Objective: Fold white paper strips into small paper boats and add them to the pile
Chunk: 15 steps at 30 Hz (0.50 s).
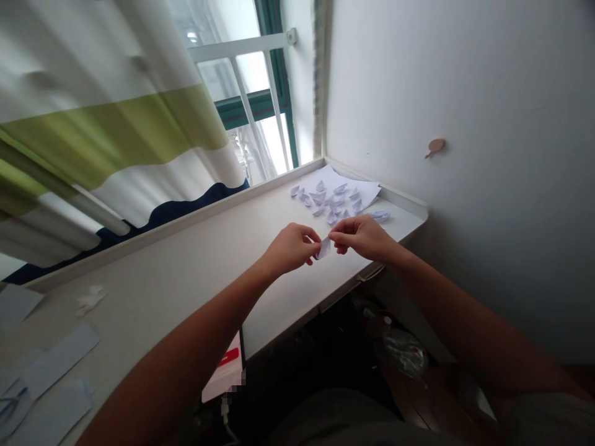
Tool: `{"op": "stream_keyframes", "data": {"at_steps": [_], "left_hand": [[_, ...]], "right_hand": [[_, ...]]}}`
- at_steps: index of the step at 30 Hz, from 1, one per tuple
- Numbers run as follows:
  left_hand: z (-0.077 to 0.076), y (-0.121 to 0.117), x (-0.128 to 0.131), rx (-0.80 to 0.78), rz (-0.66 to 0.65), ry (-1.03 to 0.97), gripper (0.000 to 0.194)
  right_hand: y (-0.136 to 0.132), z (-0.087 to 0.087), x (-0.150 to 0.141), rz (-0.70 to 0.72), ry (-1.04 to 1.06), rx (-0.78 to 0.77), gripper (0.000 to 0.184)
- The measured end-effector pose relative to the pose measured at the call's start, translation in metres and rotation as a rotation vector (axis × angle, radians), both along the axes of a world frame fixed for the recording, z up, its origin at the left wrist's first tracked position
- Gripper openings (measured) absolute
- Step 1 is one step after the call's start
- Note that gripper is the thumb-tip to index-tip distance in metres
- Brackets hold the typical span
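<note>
Between my two hands is a small folded piece of white paper point(324, 248), held above the front part of the white desk point(223, 248). My left hand point(294, 248) pinches its left side with thumb and fingers. At its upper right edge, my right hand point(360, 237) pinches it between thumb and forefinger, the other fingers curled. Just beyond my hands lie several small folded paper boats point(318, 197), some of them on white paper sheets point(369, 189) in the far corner.
A tablet or phone point(227, 371) with a cable sits at the desk's front edge, partly behind my left forearm. Paper sheets point(60, 359) and a crumpled tissue point(90, 299) lie at left. A raised rim borders the desk by the curtain point(153, 124) and wall point(465, 80).
</note>
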<state>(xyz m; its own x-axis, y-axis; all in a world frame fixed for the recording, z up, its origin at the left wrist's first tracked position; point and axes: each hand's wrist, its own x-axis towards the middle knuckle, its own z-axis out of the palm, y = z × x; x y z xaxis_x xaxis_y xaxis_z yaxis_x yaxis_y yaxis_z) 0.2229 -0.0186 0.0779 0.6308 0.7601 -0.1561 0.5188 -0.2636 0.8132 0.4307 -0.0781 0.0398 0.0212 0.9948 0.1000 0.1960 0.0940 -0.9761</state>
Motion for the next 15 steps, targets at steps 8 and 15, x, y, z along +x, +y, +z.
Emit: {"op": "stream_keyframes", "data": {"at_steps": [8, 15], "left_hand": [[-0.015, 0.011, 0.086, 0.118, -0.144, 0.073, 0.019], [-0.032, 0.025, 0.114, 0.148, -0.134, 0.045, 0.017]], "right_hand": [[-0.023, -0.013, 0.074, -0.303, -0.080, 0.036, 0.027], [-0.026, -0.044, 0.163, -0.754, -0.005, -0.049, 0.024]]}}
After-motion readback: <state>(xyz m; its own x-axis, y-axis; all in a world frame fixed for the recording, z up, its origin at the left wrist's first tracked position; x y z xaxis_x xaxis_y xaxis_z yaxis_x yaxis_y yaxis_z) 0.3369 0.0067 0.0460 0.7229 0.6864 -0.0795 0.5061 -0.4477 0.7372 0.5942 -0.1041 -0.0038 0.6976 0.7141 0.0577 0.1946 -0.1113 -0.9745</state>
